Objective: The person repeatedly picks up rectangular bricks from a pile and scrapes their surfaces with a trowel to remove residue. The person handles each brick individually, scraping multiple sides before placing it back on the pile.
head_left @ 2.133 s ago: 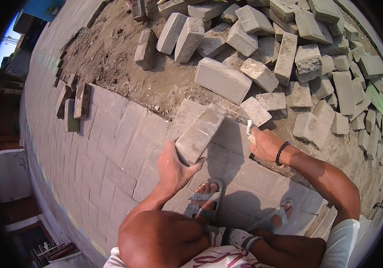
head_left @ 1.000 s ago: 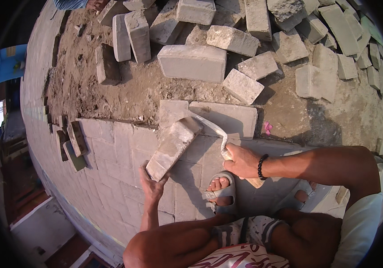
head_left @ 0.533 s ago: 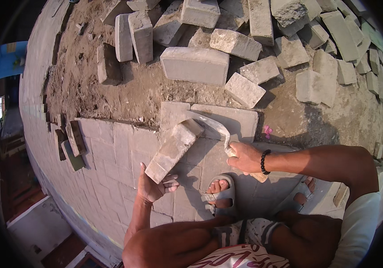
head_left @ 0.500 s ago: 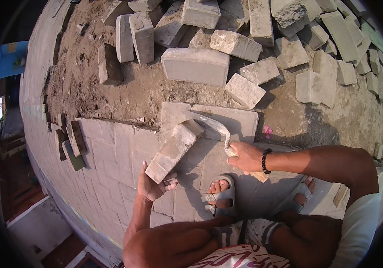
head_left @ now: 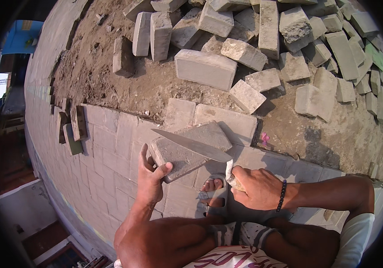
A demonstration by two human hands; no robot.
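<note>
My left hand point(head_left: 151, 178) grips the near left end of a grey concrete paving block point(head_left: 178, 163), thumb over its upper face, fingers along the end. The block tilts above the paving with its broad face upward. In my right hand point(head_left: 258, 187), closed round the handle, is a trowel point(head_left: 196, 146) with a long pointed blade and a bent, mortar-crusted neck. Its blade lies across the block's broad face, tip toward the upper left; whether it touches cannot be told. The handle is mostly hidden in my fist.
Laid pavers point(head_left: 106, 156) spread to the left and beneath me, ending at bare soil point(head_left: 155, 89). A heap of loose blocks point(head_left: 205, 69) stands beyond. Several block pieces point(head_left: 78, 123) stand at the left edge. My sandalled foot point(head_left: 212, 192) is just below the held block.
The block has turned from its narrow side to its broad face, and my left thumb has closed over it. My right hand has come lower, turning the trowel blade across the block.
</note>
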